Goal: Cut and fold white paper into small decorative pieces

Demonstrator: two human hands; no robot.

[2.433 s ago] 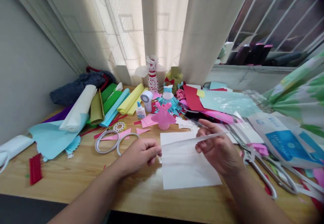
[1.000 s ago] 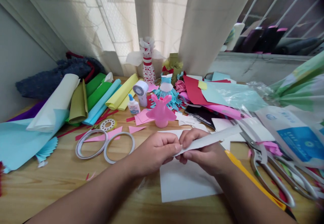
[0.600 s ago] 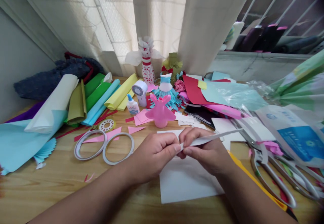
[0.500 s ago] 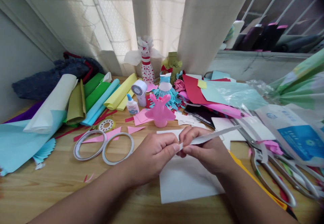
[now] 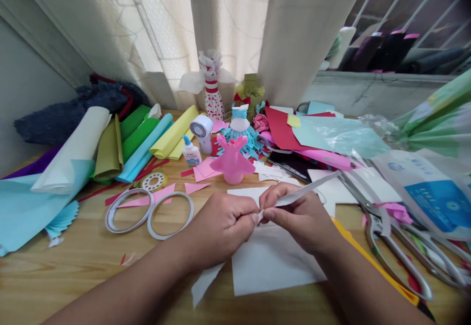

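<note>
Head view, two hands (image 5: 225, 224) (image 5: 301, 217) pinched closed on one white strip (image 5: 309, 189), one sheet (image 5: 272, 268) beneath

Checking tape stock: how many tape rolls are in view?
3. The left large roll and the right large roll lie side by side, left of the left hand; the small roll sits just behind them. Others may be hidden.

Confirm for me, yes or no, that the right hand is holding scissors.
No, the right hand pinches a white paper strip, while the nearest scissors lie apart from it, to its right.
</note>
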